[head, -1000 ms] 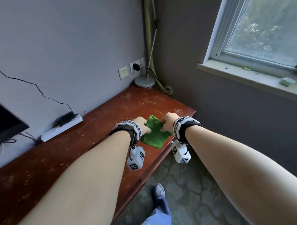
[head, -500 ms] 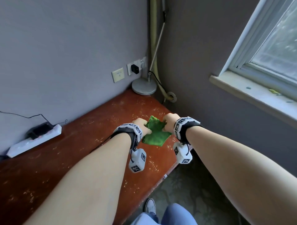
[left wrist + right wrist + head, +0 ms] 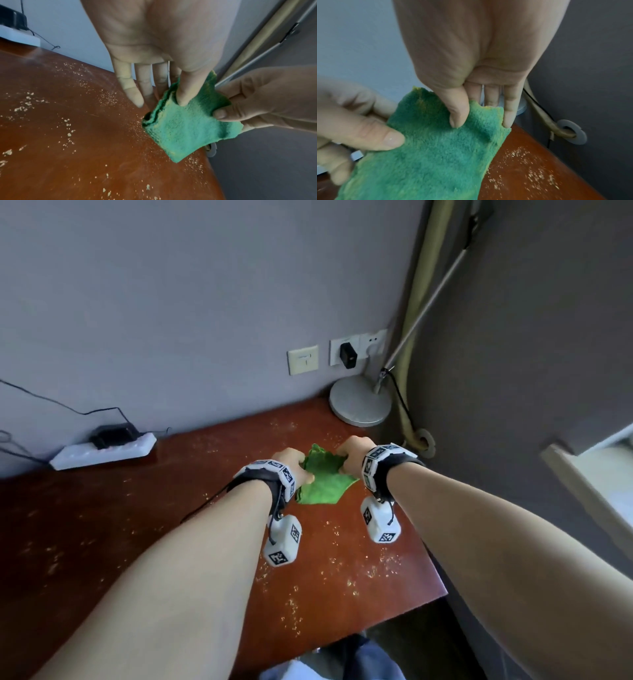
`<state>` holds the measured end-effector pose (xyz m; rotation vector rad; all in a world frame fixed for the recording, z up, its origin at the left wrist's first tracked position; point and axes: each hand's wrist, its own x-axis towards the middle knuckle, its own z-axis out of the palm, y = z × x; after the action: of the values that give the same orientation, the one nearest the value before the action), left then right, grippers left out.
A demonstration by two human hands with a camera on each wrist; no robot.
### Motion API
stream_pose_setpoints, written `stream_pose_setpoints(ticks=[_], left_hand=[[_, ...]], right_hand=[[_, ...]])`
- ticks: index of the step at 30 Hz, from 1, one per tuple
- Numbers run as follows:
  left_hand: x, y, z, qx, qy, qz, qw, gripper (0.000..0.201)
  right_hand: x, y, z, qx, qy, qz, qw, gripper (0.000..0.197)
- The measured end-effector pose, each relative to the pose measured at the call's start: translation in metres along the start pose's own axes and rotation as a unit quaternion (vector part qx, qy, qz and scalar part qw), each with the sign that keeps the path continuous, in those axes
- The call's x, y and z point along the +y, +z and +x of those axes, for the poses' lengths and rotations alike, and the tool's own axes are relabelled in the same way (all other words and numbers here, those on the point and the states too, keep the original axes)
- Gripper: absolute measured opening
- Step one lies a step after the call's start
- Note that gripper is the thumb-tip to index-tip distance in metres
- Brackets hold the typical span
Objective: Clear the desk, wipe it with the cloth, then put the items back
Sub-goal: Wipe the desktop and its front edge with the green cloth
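I have both hands on the green cloth [image 3: 322,481], lifted just above the far right part of the brown desk [image 3: 144,529]. My left hand [image 3: 291,465] pinches the cloth's left edge between thumb and forefinger, while its other fingers hang straight and loose in the left wrist view. My right hand [image 3: 352,453] pinches the right edge, thumb on the near face and fingers behind it. The cloth looks folded, with layered edges showing in the left wrist view [image 3: 187,127], and its lower corner hangs free toward the wood. Pale crumbs [image 3: 342,573] lie scattered over the desk, thickest on the near right part. At the far right corner I see a round grey lamp base [image 3: 359,405] standing on the desk. A white power strip [image 3: 102,451] lies along the far edge on the left, against the wall, with a black plug in it
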<state>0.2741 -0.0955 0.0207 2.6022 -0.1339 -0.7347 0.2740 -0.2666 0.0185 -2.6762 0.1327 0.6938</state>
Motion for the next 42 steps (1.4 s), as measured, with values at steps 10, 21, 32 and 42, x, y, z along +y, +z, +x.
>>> stream_pose_setpoints(ticks=[10,21,32,42], left_hand=[[-0.046,-0.004,0.030,0.010,-0.095,0.023,0.995,0.021],[-0.170,-0.097,0.089,0.086,-0.153,0.043,0.984,0.007],[-0.276,-0.113,0.151,0.206,-0.177,0.020,0.962,0.020],[-0.277,-0.036,0.153,0.199,-0.150,0.055,0.967,0.028]], right_hand=[[-0.046,0.017,0.075,-0.075,-0.090,-0.074,0.990,0.021],[-0.190,0.044,0.186,-0.060,-0.191,-0.059,0.978,0.031],[-0.278,0.084,0.264,-0.039,-0.280,-0.040,0.958,0.050],[-0.235,0.117,0.280,-0.080,-0.315,-0.173,0.930,0.059]])
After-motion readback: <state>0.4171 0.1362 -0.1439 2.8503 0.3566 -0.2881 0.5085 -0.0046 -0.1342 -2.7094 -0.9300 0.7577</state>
